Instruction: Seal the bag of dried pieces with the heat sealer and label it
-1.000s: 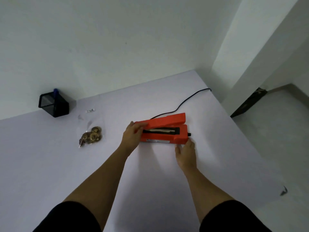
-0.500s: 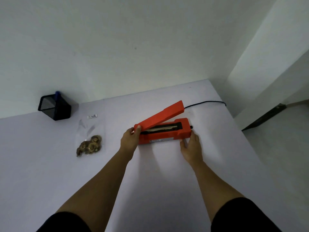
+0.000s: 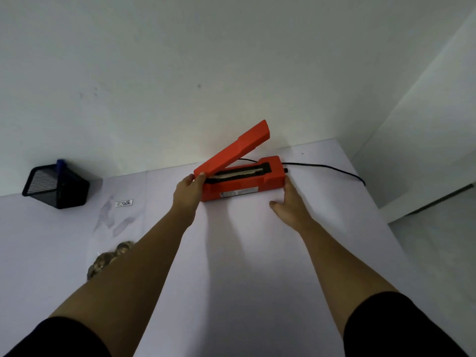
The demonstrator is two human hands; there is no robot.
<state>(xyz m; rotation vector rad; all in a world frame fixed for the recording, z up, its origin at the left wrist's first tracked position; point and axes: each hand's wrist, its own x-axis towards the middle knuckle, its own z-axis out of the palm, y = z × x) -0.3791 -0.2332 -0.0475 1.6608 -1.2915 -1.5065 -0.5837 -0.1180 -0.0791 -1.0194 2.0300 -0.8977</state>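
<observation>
An orange heat sealer [image 3: 242,185] lies on the white table [image 3: 244,266] near the wall, its lever arm [image 3: 235,150] raised at a slant over the black sealing strip. My left hand [image 3: 189,191] grips the sealer's left end at the hinge. My right hand [image 3: 288,202] rests flat on the table, fingers apart, touching the sealer's right end. A clear bag of brown dried pieces [image 3: 110,256] lies at the left, partly hidden behind my left forearm. A small white label [image 3: 124,203] lies beyond the bag.
A black mesh pen holder [image 3: 55,185] with a blue pen stands at the far left by the wall. The sealer's black cord [image 3: 327,167] runs right over the table's edge. The table's right edge drops to the floor.
The sealer's lever arm has swung up from nearly flat to steeply raised. The sealer sits farther from me, close to the wall, and both arms reach further out.
</observation>
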